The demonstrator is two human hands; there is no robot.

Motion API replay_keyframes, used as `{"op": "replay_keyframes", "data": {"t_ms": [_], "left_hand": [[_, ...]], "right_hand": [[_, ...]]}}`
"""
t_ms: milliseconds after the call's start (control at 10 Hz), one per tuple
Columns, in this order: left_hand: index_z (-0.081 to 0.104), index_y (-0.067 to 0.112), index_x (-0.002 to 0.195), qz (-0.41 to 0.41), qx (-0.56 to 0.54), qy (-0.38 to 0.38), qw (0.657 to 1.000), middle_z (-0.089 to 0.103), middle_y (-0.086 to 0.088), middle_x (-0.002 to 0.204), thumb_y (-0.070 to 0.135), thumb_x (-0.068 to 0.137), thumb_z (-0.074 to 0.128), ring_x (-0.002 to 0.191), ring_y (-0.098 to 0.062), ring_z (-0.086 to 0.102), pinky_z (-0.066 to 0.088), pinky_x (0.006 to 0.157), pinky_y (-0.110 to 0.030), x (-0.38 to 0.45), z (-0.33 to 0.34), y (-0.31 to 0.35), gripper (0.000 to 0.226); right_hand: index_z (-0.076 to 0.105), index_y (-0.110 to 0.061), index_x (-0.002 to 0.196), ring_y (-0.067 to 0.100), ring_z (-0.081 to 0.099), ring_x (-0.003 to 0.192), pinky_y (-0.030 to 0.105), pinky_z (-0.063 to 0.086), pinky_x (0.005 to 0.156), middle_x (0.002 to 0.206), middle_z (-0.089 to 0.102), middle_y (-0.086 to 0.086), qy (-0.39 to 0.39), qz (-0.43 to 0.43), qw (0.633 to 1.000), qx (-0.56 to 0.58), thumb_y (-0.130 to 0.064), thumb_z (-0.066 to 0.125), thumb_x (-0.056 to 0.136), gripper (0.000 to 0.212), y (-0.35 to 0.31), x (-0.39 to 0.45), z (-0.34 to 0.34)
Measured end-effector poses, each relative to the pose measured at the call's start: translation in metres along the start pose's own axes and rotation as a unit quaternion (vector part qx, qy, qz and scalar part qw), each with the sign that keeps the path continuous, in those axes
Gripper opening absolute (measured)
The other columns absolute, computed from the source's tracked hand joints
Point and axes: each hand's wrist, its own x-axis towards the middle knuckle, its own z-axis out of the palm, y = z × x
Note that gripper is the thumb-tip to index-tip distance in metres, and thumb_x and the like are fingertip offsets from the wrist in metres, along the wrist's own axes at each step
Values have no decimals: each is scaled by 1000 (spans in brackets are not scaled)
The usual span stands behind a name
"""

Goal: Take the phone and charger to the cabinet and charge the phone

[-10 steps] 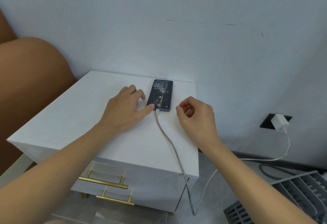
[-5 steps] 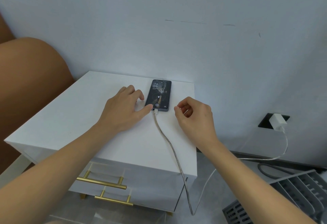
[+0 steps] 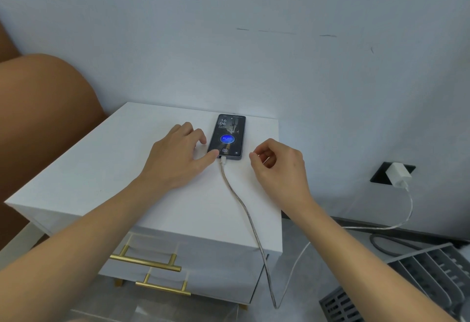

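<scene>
The dark phone (image 3: 227, 136) lies face up near the back of the white cabinet (image 3: 106, 169), its lit screen showing a blue charging circle. A white cable (image 3: 244, 209) is plugged into its lower end, trails over the cabinet's front edge and loops up to the white charger (image 3: 398, 174) in the black wall socket at the right. My left hand (image 3: 178, 156) rests flat on the cabinet top, thumb tip touching the phone's lower left corner. My right hand (image 3: 279, 166) hovers just right of the phone, fingers loosely curled, holding nothing.
The cabinet has two drawers with gold handles (image 3: 147, 262). A brown cushioned headboard (image 3: 38, 123) stands to the left. On the floor at the right sit a grey slatted rack (image 3: 419, 278) and a dark cable (image 3: 389, 243) along the baseboard.
A blue charging circle has appeared on the phone's screen. My right hand has drifted slightly away from the cable plug; the left hand stays in place.
</scene>
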Motion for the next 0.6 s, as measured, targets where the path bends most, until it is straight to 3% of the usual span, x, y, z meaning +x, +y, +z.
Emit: {"op": "replay_keyframes", "data": {"t_ms": [400,500,600], "left_hand": [[66,25,106,0,4,-6,1000,55,8,97,64,93,56,99,-16,52,41,66,-32,1,0,0,42],[66,26,106,0,5,-4,1000,54,8,97,64,93,55,99,-15,51,40,67,-32,0,0,0,42],[66,25,106,-3,4,-2,1000,54,8,97,64,93,54,99,-15,51,38,66,-31,1,0,1,43]], "right_hand": [[71,-20,83,7,61,64,26,51,65,68,67,-11,-11,20,999,46,-22,73,90,7,0,-1,-6],[73,-19,91,19,68,72,39,60,67,79,71,-3,-56,59,992,94,-19,74,91,1,-9,-4,-17],[73,-18,101,21,68,86,39,66,65,95,72,-1,-100,80,980,155,-16,75,92,9,-16,-2,-42]]}}
